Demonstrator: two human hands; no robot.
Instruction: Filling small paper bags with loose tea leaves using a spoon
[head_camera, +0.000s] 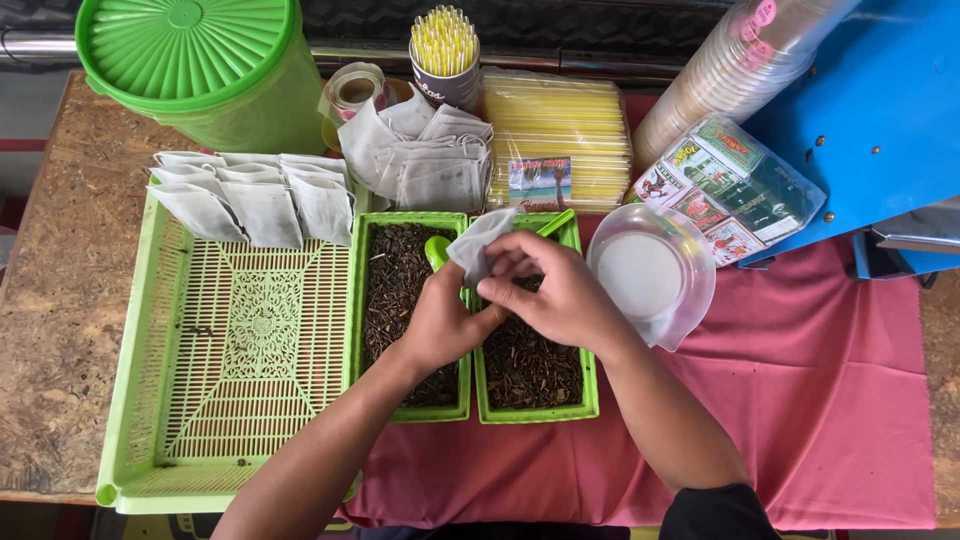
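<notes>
My left hand (440, 322) grips a green scoop (437, 250) over two small green trays of dark loose tea (398, 290), (530, 365). My right hand (555, 290) holds a small white filter bag (478, 243) by its mouth, right beside the scoop. Both hands meet above the divider between the two trays. The scoop's bowl is mostly hidden behind the bag and fingers.
A large green slotted tray (230, 400) on the left holds a row of filled white bags (255, 200). Empty bags (425, 160), a cup of yellow straws (445, 50), packed straws (560, 135), a green lidded bucket (200, 65), a clear lidded container (650, 275), stacked cups (735, 65) and a blue machine (880, 110) surround them.
</notes>
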